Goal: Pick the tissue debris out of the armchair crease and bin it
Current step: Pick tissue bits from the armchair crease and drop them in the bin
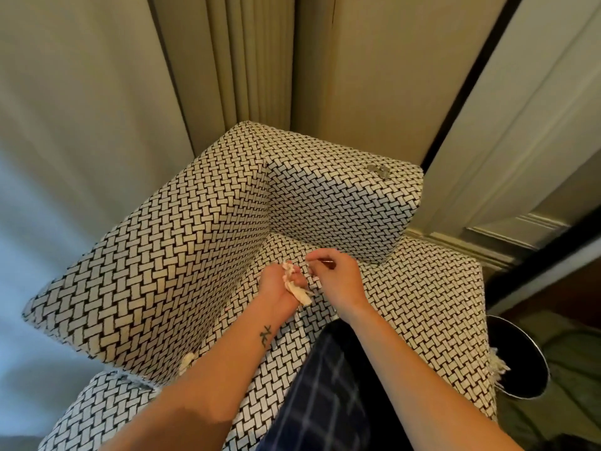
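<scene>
The armchair (156,255) is covered in black-and-white woven-pattern fabric. Over the seat near its back corner, my left hand (279,284) holds a bunch of crumpled cream tissue debris (297,288). My right hand (331,278) is just beside it, its fingertips pinching a tiny white tissue scrap (308,262) above the seat. Another tissue piece (187,362) sticks out of the crease at the front of the left armrest. A black round bin (520,359) stands on the floor to the right of the chair.
Beige curtains (244,60) hang behind the chair and a white panelled door (507,141) stands to the right. A small metal object (379,170) lies on the right armrest. A frayed white tassel (497,366) hangs at the seat's right corner. My checked trouser leg (325,385) rests on the seat.
</scene>
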Action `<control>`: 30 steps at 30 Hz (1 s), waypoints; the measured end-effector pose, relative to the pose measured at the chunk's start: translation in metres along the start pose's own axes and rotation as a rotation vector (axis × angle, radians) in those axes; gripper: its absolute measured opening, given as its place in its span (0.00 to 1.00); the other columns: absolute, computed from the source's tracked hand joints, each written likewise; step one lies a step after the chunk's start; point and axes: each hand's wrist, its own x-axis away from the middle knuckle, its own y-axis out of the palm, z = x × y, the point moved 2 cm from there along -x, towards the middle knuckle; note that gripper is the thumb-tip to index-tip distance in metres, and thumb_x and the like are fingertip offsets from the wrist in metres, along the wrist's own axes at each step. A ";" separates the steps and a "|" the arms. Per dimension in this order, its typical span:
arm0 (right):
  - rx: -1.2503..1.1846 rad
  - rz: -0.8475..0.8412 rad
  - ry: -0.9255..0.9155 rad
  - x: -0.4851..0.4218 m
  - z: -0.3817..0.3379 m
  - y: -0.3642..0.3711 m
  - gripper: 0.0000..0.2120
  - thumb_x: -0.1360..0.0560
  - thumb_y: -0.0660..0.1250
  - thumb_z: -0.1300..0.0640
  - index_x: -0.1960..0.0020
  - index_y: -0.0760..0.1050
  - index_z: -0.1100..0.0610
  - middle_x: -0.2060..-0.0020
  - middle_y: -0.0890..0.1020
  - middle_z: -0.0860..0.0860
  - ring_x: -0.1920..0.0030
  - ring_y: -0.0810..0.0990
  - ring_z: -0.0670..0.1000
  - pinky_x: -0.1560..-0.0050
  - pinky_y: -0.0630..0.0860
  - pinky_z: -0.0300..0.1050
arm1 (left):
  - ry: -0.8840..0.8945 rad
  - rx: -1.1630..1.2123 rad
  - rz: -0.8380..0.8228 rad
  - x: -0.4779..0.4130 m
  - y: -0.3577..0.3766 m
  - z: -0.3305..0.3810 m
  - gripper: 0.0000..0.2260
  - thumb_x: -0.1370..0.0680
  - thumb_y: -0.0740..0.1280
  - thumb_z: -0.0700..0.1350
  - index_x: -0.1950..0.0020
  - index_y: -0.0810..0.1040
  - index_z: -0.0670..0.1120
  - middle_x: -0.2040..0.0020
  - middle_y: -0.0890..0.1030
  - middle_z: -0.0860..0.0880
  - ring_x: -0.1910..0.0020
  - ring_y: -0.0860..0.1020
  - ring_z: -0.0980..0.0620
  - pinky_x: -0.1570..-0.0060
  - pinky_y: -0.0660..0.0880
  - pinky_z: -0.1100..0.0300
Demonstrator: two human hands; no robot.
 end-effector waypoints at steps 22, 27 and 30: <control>0.194 0.276 -0.225 -0.131 -0.044 -0.136 0.09 0.22 0.71 0.57 0.42 0.84 0.52 0.51 0.85 0.41 0.50 0.82 0.39 0.45 0.77 0.35 | -0.012 -0.138 -0.107 -0.061 0.193 -0.020 0.13 0.17 0.51 0.40 0.56 0.72 0.41 0.70 0.72 0.46 0.75 0.65 0.54 0.70 0.65 0.63; 0.324 0.409 -0.195 -0.167 -0.029 -0.162 0.09 0.21 0.70 0.57 0.42 0.83 0.53 0.51 0.84 0.45 0.49 0.82 0.45 0.46 0.79 0.40 | -0.048 -0.131 -0.112 -0.072 0.216 -0.034 0.11 0.19 0.51 0.37 0.56 0.71 0.41 0.69 0.71 0.47 0.75 0.64 0.55 0.74 0.65 0.64; 0.434 0.409 -0.211 -0.178 -0.021 -0.167 0.08 0.21 0.69 0.55 0.44 0.84 0.51 0.48 0.84 0.44 0.43 0.79 0.49 0.39 0.77 0.52 | -0.027 -0.145 -0.067 -0.076 0.224 -0.040 0.10 0.20 0.52 0.36 0.55 0.71 0.41 0.68 0.71 0.46 0.77 0.64 0.54 0.77 0.65 0.64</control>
